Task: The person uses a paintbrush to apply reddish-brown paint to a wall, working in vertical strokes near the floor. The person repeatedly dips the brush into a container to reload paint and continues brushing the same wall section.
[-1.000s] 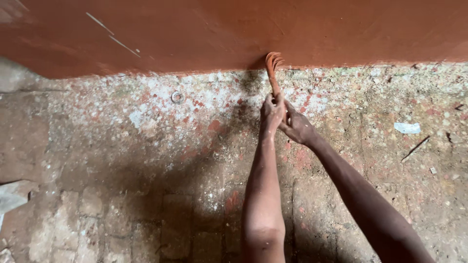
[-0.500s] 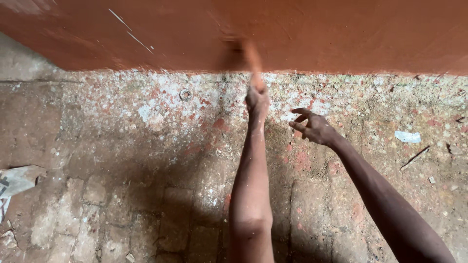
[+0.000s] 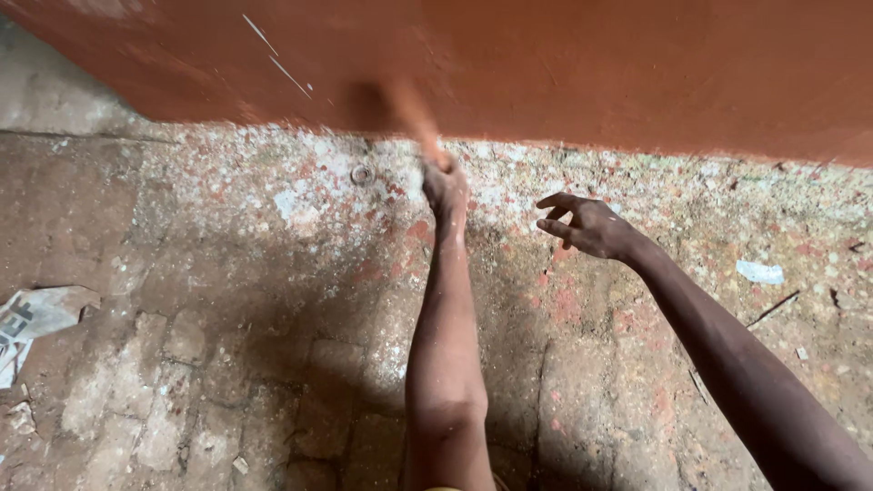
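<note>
Brush (image 3: 411, 114) now higher on wall (image 3: 564, 64), left hand (image 3: 446, 186) gripping; right hand (image 3: 587, 225) loose.

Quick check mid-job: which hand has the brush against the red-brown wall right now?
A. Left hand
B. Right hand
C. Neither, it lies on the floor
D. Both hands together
A. The left hand grips the blurred brush at the wall; the right hand hangs open and empty beside it.

Above the left hand's fingers (image 3: 446, 186) the wall (image 3: 591, 64) looks smooth and matt, coated in terracotta paint. Beneath both hands the floor (image 3: 227, 300) is rough, cracked masonry flecked with dried paint. Far left lies crumpled paper (image 3: 32, 314).
</note>
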